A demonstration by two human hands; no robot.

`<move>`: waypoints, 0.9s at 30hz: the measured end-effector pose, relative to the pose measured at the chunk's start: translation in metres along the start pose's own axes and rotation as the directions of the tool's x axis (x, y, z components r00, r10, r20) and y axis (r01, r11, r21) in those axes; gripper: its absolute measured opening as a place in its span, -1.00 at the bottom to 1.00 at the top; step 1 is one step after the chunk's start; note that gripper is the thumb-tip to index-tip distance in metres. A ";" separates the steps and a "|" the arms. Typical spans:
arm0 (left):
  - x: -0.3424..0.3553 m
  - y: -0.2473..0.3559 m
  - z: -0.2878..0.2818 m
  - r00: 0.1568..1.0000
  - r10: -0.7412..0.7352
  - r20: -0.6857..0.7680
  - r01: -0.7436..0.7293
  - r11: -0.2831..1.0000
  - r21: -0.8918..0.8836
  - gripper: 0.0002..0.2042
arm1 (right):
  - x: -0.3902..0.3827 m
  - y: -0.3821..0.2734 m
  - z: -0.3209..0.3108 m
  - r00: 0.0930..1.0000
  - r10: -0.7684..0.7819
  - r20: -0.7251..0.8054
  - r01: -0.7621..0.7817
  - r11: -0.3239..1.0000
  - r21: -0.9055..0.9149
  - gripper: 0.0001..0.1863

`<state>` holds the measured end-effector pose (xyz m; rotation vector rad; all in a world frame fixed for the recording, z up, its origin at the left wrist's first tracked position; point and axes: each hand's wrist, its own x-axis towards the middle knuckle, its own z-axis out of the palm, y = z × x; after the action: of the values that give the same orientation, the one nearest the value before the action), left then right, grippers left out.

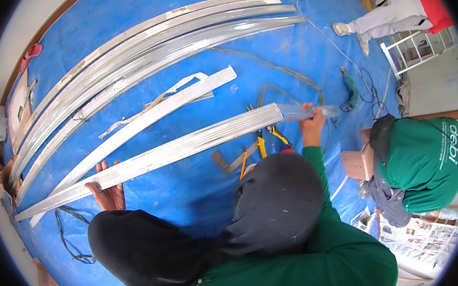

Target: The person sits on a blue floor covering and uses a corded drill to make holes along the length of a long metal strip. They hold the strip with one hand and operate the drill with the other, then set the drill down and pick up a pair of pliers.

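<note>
A long silvery metal channel (186, 141) with a ribbed face lies across in front of my knees. My left hand (108, 194) is closed around its edge toward the left end, thumb on the near side and fingertips showing beyond. At its right end, my right hand (311, 124) grips a greyish translucent-looking strip (293, 112), blurred, which meets the channel's end; how they join cannot be made out. Just beyond lies a second pale channel (153, 123), crossing under the first at the left. Near my right knee are yellow-handled snips (261, 145), an orange pencil (243, 162) and what looks like a try square (222, 162).
Several long metal channels (129, 78) lie on the blue sheet (265, 50) beyond. A green power tool (350, 89) with a cord lies at right. A person in green (426, 156) sits on a wooden block; another in white trousers (390, 15) stands near a white ladder (416, 50).
</note>
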<state>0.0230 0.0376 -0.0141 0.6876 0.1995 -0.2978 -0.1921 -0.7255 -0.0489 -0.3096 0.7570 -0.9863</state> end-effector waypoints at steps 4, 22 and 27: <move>0.007 0.005 -0.008 1.000 -0.002 -0.029 0.004 0.999 0.048 -0.08 | -0.028 -0.028 0.108 0.968 -0.191 0.164 0.213 0.968 -0.134 -0.79; -0.025 -0.032 -0.047 0.982 -0.064 -0.177 0.073 0.996 0.045 -0.07 | -0.159 0.088 0.218 0.578 0.410 0.706 0.595 0.380 -0.708 -0.40; -0.026 -0.015 -0.054 0.958 0.019 -0.286 0.005 0.997 0.082 -0.07 | -0.042 -0.006 0.142 0.957 0.098 0.272 0.035 0.894 -0.447 -0.69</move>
<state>-0.0110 0.0675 -0.0564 0.8116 0.4635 -0.1987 -0.1101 -0.7063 0.0734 -0.8254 0.7121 -0.7029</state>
